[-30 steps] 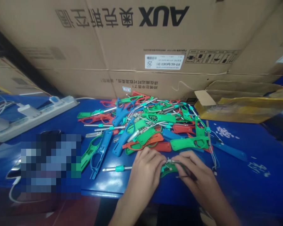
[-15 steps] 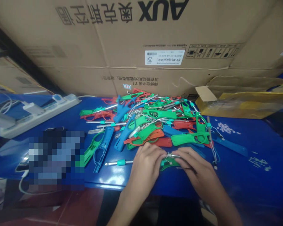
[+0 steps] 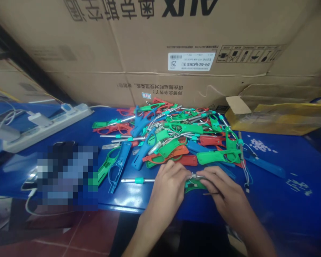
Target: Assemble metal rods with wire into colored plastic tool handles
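My left hand [image 3: 169,184] is closed, thumb and forefinger pinching one end of a small silver lighter part [image 3: 194,175]. The fingertips of my right hand [image 3: 222,184] close on its other end. A thin dark strip [image 3: 212,193] sticks out below my right fingers; its kind is unclear. Beneath both hands lies a green lighter handle half [image 3: 195,185], mostly covered. From under my left hand a metal lighter tube with a teal collar [image 3: 139,180] points left. Behind the hands is a heap of lighter parts [image 3: 187,127] with red, green and blue handle halves, tubes and wires.
A large cardboard box [image 3: 139,46] stands behind the heap. An open, taped carton [image 3: 278,119] is at right, near scattered small white pieces [image 3: 259,143]. On the left are a white power strip [image 3: 50,126] with plugs and a blurred-out item [image 3: 66,175]. The blue tabletop [image 3: 123,203] ends in front.
The view has shifted slightly. Both hands keep their pinch on the small silver part. More of the dark strip shows below my right fingers.
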A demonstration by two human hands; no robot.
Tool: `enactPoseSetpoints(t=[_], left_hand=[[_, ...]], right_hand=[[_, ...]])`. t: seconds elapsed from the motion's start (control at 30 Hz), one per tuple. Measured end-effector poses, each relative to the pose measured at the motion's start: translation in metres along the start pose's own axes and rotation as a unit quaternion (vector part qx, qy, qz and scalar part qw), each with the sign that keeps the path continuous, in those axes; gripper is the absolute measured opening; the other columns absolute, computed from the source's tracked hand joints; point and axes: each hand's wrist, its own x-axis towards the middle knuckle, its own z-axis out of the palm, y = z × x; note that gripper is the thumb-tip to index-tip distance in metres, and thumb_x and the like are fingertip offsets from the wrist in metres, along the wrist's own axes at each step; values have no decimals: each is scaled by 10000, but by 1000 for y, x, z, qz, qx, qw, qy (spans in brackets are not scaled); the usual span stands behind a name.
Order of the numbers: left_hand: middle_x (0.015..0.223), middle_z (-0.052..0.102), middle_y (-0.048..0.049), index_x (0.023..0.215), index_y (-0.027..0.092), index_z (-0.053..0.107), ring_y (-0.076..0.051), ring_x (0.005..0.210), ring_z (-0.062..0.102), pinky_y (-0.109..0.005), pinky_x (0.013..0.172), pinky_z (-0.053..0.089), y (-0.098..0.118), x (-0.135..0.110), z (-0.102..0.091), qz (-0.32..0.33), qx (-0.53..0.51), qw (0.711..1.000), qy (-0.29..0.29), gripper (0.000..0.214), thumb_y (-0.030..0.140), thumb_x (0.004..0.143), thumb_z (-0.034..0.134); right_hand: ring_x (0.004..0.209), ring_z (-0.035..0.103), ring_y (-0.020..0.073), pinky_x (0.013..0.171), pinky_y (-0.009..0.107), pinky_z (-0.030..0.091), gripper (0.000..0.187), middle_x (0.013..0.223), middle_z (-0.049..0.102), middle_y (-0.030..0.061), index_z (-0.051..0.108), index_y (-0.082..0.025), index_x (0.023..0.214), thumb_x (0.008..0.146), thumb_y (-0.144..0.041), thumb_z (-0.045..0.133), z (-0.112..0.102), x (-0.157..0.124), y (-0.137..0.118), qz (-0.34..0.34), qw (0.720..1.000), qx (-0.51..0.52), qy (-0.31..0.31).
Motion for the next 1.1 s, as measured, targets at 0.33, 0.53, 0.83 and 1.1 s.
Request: enactPoseSetpoints(t=[0.33, 0.53, 0.83, 1.1], left_hand=[[975, 762, -8, 985, 222, 748, -228, 950, 589, -414, 884, 457, 0, 3, -3, -34, -13, 999, -13, 154, 151, 1017, 615], [1033, 757, -16, 1073, 209, 725, -222, 996, 592, -390, 920, 481, 1, 2, -6, -30, -45, 998, -16, 147, 136, 1010, 613], [1025, 715, -12, 973, 196, 697, -202, 987, 603, -365, 904, 463, -1, 2, -9, -19, -44, 998, -29, 126, 131, 1013, 597], [1011, 721, 10, 958, 207, 689, -190, 956, 605, -344, 876, 452, -3, 1, -11, -11, -53, 998, -31, 107, 127, 998, 629]], right_hand=[[1009, 714, 153, 869, 239, 550, 201, 1136, 666, 43, 602, -267, 1221, 1061, -204, 498, -1, 1, 1, -15, 1000, 1, -9], [1036, 701, 148, 878, 237, 534, 208, 1131, 643, 31, 580, -288, 1214, 1066, -180, 481, -2, 2, -1, -15, 1000, 3, -10], [1039, 698, 137, 894, 221, 518, 198, 1138, 643, 22, 589, -290, 1211, 1068, -198, 486, -1, 3, -1, -6, 1000, 8, -14], [1030, 715, 122, 893, 183, 511, 203, 1146, 684, 0, 631, -305, 1197, 1057, -208, 522, -2, 0, 1, 0, 1000, 24, -5]])
